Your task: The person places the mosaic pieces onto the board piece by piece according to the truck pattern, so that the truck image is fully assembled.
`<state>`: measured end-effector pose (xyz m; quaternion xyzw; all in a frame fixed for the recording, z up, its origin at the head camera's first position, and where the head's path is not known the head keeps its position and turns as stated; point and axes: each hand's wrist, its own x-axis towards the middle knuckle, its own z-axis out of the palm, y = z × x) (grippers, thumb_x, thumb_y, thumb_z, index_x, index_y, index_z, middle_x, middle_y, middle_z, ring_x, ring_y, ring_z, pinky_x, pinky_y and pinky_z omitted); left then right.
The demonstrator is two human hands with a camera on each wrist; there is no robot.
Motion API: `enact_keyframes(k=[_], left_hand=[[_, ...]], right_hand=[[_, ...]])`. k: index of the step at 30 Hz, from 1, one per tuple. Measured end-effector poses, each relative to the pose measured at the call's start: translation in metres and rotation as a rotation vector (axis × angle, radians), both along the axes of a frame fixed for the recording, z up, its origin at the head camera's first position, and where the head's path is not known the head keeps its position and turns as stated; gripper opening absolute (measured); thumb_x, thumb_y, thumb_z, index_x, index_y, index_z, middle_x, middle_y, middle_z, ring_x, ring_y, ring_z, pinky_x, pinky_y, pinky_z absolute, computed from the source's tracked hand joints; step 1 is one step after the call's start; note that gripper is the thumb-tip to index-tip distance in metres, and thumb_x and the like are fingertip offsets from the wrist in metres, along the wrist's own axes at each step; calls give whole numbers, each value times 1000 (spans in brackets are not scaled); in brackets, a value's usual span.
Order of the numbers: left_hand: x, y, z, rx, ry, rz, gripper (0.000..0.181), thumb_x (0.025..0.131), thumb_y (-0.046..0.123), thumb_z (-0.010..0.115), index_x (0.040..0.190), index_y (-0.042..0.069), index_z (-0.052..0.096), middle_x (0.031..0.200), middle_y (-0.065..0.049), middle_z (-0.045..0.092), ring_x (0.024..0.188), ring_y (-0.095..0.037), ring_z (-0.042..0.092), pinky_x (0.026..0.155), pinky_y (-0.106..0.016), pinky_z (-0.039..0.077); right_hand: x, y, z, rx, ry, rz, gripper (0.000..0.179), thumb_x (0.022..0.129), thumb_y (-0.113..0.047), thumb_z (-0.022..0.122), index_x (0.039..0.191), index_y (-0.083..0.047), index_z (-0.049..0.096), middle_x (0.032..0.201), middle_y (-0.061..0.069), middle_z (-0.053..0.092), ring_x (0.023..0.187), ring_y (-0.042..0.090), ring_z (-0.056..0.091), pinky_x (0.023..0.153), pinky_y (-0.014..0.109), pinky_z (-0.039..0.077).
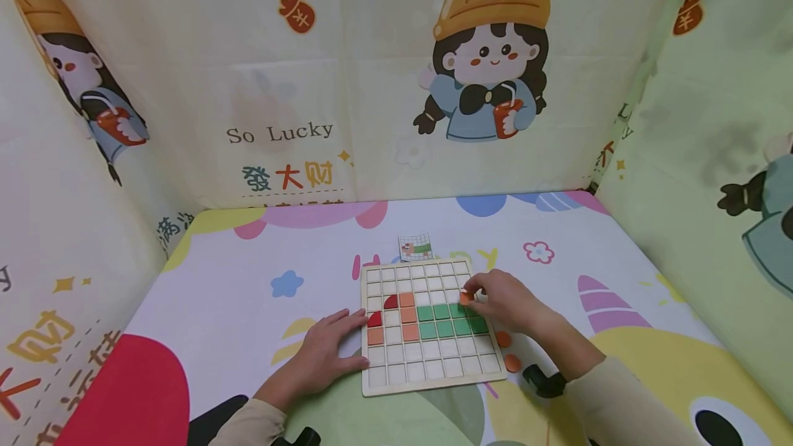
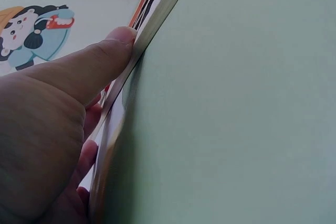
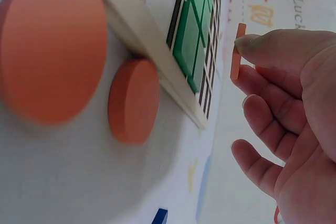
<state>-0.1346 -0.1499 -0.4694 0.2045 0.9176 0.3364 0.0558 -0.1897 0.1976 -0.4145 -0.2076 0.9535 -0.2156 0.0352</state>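
A pale wooden grid board [image 1: 411, 372] lies on the table. It bears several green square tiles [image 1: 444, 328] in two rows, salmon square tiles [image 1: 411, 332] and red quarter-round tiles [image 1: 374, 320]. At its left edge rests my left hand [image 1: 325, 353], fingers and thumb extended; the left wrist view shows the thumb [image 2: 107, 51] against the board's side. Over the right part of the grid, above the green rows, my right hand [image 1: 504, 300] pinches a thin orange piece [image 3: 238, 51] between thumb and index finger. That piece shows edge-on in the right wrist view.
Two round orange discs [image 1: 512, 363] lie just off the board's right edge. Behind the board, a small card [image 1: 415, 247] carries a gridded picture in matching colours. A patterned cloth [image 1: 217, 274] covers the table, and printed curtains [image 1: 372, 74] enclose it at the back and sides.
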Motion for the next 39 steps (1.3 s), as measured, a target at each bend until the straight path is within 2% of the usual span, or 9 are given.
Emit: enact_keyframes(k=[9, 21, 35, 39], left_hand=[[0, 0, 0, -4, 9, -4, 74, 82, 41, 82, 144, 11, 55, 151, -4, 48, 141, -38, 34, 108, -66, 26], [0, 0, 0, 2, 2, 5, 74, 82, 41, 82, 144, 11, 55, 151, -3, 49, 141, -38, 35, 108, -66, 26], [1, 0, 0, 1, -4, 7, 75, 82, 42, 82, 145, 12, 55, 151, -3, 48, 141, -38, 34, 108, -66, 26], [1, -1, 0, 7, 0, -1, 74, 82, 42, 81, 144, 12, 55, 151, -3, 48, 141, -38, 34, 108, -66, 26]], right_hand=[[4, -12, 1, 8, 22, 58, 17, 89, -18, 77, 103, -9, 73, 92, -7, 67, 88, 17, 56, 81, 39, 51], [13, -29, 1, 3, 71, 120, 17, 90, -17, 76, 104, -9, 72, 94, -6, 66, 91, 18, 56, 81, 37, 51], [16, -51, 2, -10, 65, 170, 15, 89, -18, 75, 102, -11, 72, 92, -7, 67, 90, 17, 56, 80, 36, 50], [17, -57, 0, -14, 32, 159, 18, 89, -18, 75, 105, -10, 73, 93, -7, 66, 92, 16, 56, 81, 36, 50]])
